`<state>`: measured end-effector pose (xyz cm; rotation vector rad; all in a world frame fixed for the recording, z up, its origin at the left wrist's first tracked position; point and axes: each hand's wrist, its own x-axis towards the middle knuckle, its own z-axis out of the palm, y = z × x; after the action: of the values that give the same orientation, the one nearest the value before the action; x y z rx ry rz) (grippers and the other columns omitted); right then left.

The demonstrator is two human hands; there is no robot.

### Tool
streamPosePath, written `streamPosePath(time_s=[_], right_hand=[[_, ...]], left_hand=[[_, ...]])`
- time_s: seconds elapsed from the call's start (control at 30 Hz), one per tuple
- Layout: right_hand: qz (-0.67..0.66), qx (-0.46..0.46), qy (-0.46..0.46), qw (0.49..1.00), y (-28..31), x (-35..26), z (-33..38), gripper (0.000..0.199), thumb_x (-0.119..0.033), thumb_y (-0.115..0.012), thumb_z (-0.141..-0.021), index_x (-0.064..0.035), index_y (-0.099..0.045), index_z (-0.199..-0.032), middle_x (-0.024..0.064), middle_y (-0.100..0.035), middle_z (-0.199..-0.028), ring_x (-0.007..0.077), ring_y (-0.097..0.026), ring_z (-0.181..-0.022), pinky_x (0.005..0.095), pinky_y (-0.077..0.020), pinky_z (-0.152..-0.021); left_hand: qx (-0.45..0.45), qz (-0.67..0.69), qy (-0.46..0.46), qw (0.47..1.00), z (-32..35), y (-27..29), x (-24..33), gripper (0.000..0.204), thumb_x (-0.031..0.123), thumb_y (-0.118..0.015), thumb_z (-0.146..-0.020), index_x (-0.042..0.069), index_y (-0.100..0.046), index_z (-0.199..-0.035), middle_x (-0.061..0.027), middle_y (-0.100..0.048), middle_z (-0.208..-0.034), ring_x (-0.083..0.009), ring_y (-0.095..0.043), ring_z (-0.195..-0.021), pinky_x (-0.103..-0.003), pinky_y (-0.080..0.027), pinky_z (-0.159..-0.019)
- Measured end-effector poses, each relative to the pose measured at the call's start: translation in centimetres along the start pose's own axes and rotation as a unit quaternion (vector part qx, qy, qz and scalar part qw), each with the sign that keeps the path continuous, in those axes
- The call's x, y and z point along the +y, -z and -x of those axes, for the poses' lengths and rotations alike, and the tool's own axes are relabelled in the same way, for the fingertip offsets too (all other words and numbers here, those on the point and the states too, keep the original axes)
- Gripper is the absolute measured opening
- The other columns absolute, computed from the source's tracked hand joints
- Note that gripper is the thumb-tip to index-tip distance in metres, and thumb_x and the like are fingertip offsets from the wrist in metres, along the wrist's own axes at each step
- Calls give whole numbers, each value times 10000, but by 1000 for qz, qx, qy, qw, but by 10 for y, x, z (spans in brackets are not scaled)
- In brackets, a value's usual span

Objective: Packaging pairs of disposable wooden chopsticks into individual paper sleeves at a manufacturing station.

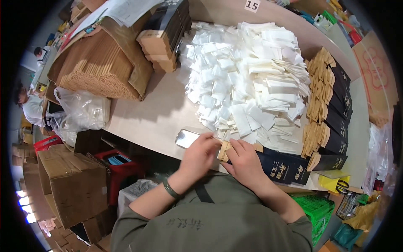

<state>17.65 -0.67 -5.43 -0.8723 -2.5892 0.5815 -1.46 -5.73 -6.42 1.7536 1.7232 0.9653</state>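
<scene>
Both my hands meet at the near edge of the table, over a small black-and-brown paper sleeve (224,152). My right hand (242,161) is closed round the sleeve, thumb underneath and fingers on top. My left hand (200,154) is pinched at the sleeve's upper end; whatever lies between its fingertips is too small to tell. Next to the left hand is a shiny silver rectangular thing (187,137), partly covered by that hand. Flat black sleeves (289,168) with gold print lie beside my right wrist. Beyond my hands spreads a large heap of small white packets (252,80).
Overlapping black-and-brown sleeves (331,105) line the right side. A carton of brown card pieces (98,63) and bundled black sleeves (161,35) stand back left. Scissors (342,186) lie near right, above a green crate (315,214). A red stool (121,168) and cardboard box (75,180) are left.
</scene>
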Motion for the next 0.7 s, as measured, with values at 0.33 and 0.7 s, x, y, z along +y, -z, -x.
streamPosePath(time_s=[0.33,0.7], right_hand=[[-24,31,-6,999,0,15,1,574,-158,-817,-661,-9,-585,-1164,216,-574,-1219,420,-556,-1107,481,-460,-940],[23,32,62,997,6,15,2,373,-164,-742,-654,-110,-630,-1005,194,-561,-1026,382,-561,-952,484,-461,-781]], left_hand=[[-93,168,182,964,-11,-10,4,407,194,-628,-935,36,-531,-1297,-123,-673,-1143,-237,-672,-1038,-349,-523,-911],[76,-70,-205,973,-8,32,-2,723,309,-778,-796,38,-466,-1389,-191,-605,-1042,-339,-602,-871,-412,-501,-773]])
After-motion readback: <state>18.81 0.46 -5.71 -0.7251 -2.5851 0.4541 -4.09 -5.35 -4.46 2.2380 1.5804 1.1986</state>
